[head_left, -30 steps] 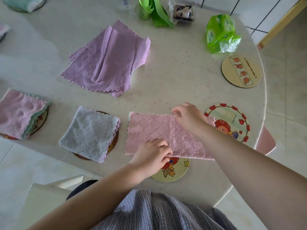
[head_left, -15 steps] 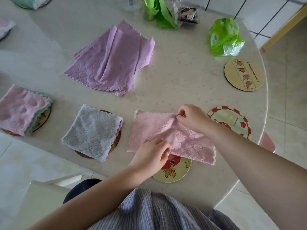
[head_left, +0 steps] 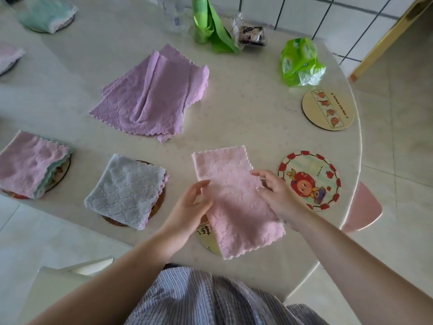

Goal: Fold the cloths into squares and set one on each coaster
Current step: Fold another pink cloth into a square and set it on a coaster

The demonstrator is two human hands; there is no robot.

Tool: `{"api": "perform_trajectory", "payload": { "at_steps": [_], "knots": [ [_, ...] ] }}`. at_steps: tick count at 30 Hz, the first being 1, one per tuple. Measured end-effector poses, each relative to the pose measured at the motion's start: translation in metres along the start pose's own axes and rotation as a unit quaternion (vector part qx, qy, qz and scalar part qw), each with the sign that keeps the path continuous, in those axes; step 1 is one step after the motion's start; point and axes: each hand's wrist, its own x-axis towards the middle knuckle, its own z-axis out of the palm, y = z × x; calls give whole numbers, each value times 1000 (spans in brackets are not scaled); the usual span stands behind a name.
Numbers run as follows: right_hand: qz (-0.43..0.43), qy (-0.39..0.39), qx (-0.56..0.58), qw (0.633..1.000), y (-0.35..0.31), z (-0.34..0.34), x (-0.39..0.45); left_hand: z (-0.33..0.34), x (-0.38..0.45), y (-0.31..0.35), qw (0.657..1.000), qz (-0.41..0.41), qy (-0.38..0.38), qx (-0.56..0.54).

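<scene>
A pink cloth point(head_left: 236, 207), folded to a narrow strip, lies in front of me and runs away from the table's near edge. It covers most of a yellow coaster point(head_left: 206, 238). My left hand point(head_left: 189, 207) grips its left edge, and my right hand point(head_left: 276, 195) holds its right edge with the fingers bent over it. A red-rimmed cartoon coaster point(head_left: 309, 180) lies bare just right of my right hand. Farther back on the right is a bare beige coaster point(head_left: 328, 110). A grey folded cloth point(head_left: 126, 191) sits on a dark coaster to the left.
Unfolded purple cloths point(head_left: 152, 95) lie mid-table. A folded pink cloth point(head_left: 30, 163) rests on a coaster at far left, and a teal one point(head_left: 45, 14) at the back left. A green packet point(head_left: 300, 62), green wrapper and clear bottle stand at the back. The round table's edge point(head_left: 351, 184) curves right.
The pink cloth lay as a wide strip across the table; both hands have turned it so that it now runs lengthwise away from me, uncovering the cartoon coaster.
</scene>
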Motion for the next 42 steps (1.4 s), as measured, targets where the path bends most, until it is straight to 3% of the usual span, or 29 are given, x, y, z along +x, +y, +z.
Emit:
{"api": "perform_trajectory", "payload": {
  "at_steps": [2,7,11,16,22,27,35,42],
  "knots": [
    [-16,8,18,1000,6,5,-7,-3,3,2,997,21,-8,80],
    [22,-10,57,998,26,25,-17,-10,15,5,988,10,-20,155],
    [36,-1,41,999,40,31,-24,-17,12,-7,994,8,-28,104],
    [17,44,57,997,47,31,-37,-24,-6,-27,997,-58,-42,26],
    [103,6,86,991,60,40,-46,-25,-17,-35,991,-92,-77,61],
    [130,-19,107,986,64,39,-53,-27,-14,-37,989,-100,-47,98],
    [103,39,105,988,43,26,-37,-24,7,-16,993,-92,-4,76],
    [112,93,94,985,30,6,9,-19,48,14,991,-56,23,120]
  ]
}}
